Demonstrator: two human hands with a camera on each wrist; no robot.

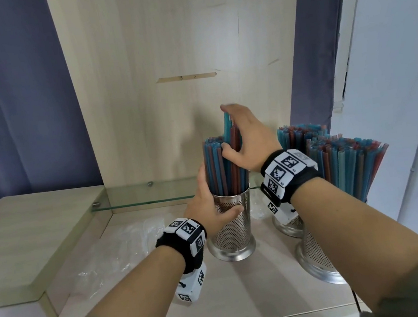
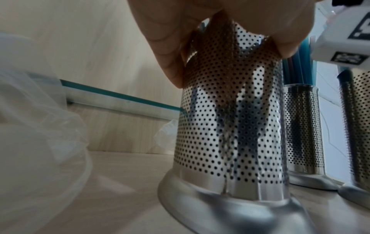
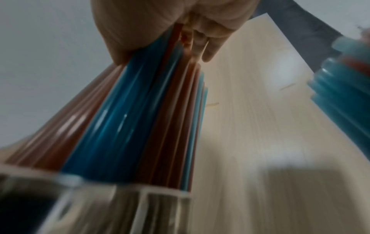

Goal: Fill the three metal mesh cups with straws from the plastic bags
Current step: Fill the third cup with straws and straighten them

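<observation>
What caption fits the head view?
Left hand steadies a mesh cup while right hand pushes straws in.

A pale wooden tabletop [image 1: 244, 285] runs to a wood panel [image 1: 175, 44] behind. A glass shelf [image 1: 141, 194] is fixed low on that panel, beside a raised wooden ledge [image 1: 27, 233] at the left. Blue curtains [image 1: 10, 90] hang on both sides.

We see open counter [image 1: 248, 295] in front of the middle mesh cup [image 1: 233, 227], so approach from the near side is free. To its right two more cups [image 1: 318, 261] packed with straws [image 1: 348, 165] crowd close, leaving only a narrow gap. On the left, crumpled plastic bags [image 1: 123, 245] lie on the surface, and a raised ledge [image 1: 28, 241] bounds that side. Behind, a glass shelf [image 1: 152, 195] and the wooden back panel [image 1: 177, 57] close the space, probably tightly.
</observation>
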